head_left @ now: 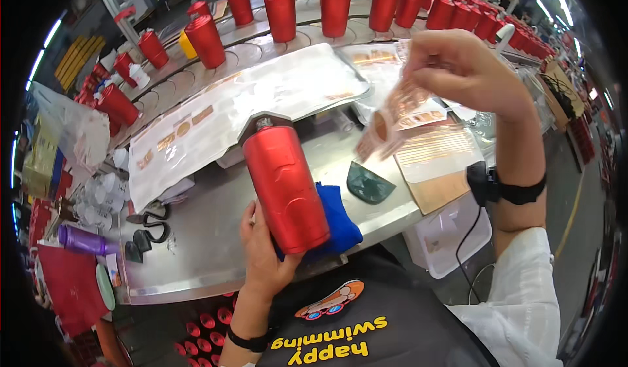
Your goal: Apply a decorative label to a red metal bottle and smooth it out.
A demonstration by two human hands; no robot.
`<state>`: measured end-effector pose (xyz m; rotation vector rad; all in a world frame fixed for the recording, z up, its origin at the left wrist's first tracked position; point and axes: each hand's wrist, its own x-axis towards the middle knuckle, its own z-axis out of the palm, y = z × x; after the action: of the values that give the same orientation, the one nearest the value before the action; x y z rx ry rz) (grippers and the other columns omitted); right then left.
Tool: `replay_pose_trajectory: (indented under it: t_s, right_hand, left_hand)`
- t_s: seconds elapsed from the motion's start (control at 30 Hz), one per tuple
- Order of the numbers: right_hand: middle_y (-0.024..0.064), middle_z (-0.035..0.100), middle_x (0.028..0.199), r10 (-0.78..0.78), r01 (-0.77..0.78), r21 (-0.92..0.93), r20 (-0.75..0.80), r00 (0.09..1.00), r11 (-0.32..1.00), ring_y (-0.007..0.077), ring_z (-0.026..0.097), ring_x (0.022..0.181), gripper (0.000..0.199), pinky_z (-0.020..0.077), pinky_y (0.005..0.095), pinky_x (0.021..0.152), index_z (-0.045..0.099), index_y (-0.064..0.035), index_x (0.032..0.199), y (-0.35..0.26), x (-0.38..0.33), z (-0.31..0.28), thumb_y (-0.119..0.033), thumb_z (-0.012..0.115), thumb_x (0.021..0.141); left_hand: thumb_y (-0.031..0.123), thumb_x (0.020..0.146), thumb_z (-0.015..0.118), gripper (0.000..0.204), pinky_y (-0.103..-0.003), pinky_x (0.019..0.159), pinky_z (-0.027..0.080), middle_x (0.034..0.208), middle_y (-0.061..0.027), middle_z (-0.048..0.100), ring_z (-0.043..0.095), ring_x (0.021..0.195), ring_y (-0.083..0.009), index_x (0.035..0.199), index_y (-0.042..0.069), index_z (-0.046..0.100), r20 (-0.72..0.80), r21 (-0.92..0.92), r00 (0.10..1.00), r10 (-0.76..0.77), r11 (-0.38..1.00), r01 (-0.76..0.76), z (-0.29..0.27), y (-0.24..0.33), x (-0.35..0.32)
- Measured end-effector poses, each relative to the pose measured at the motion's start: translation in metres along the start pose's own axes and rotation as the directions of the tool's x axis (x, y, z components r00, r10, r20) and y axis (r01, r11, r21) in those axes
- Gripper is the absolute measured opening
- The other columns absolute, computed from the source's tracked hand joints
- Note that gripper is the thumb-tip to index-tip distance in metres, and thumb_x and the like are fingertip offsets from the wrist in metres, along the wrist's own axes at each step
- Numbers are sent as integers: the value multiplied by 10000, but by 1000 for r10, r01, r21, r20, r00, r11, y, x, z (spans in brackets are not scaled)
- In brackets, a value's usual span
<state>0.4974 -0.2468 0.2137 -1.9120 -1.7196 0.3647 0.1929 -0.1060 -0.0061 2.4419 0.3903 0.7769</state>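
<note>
Bottle held tilted over bench, base cupped by left hand, apparently so upper face is left uncovered. Decal sheet pinched near top by right hand, apart from bottle, likely so it hangs free. Bottle red, smooth, metallic, grey-necked; curved shapes seen on side, marks or reflections cannot be told.

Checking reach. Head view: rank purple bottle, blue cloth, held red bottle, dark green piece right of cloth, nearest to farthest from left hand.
1. Red bottle: in the left hand
2. Blue cloth: just right
3. Dark green piece: farther right
4. Purple bottle: far left
</note>
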Motion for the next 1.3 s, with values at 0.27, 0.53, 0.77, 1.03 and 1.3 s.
replay_pose_trajectory:
  t_s: [0.27,0.53,0.77,1.03,1.3]
  right_hand:
    - [69,638,837,-250,240,180,33,968,954,105,619,836,38,500,254,736,567,22,840,-53,22,30,-15,573,844]
    - [130,659,936,-352,300,373,79,933,878,143,635,914,47,490,269,808,560,48,848,-95,41,41,6,544,834]
    - [215,656,942,-184,178,441,-29,983,880,186,639,886,36,481,288,749,498,-6,784,-67,-1,57,-7,528,804]
    - [161,659,946,233,-138,839,14,972,526,115,603,845,19,488,272,754,534,-5,847,5,-52,168,-1,553,852]
    - [200,662,953,-26,51,842,-43,999,538,179,626,821,79,491,290,733,526,-5,852,-18,-36,145,-61,578,871]
  left_hand:
    - [509,788,683,957,-500,1121,186,1402,-261,391,305,1345,-417,1427,-73,272,9,34,1000,-16,999,16,-15,1,1]
    - [399,899,566,636,-347,1069,300,1335,-147,458,422,1264,-224,1331,-50,439,48,-918,998,45,397,26,-65,31,93]
    - [197,865,574,178,-225,743,417,890,-14,592,536,827,-76,928,31,563,398,-896,903,162,282,344,-79,2,82]
    - [156,885,582,100,-192,604,357,771,16,574,473,687,-39,872,58,568,406,-704,873,-270,517,487,-63,21,51]
    - [200,811,687,232,-354,792,435,1072,-132,591,541,892,-263,953,23,635,151,-142,967,207,972,-186,-56,52,57]
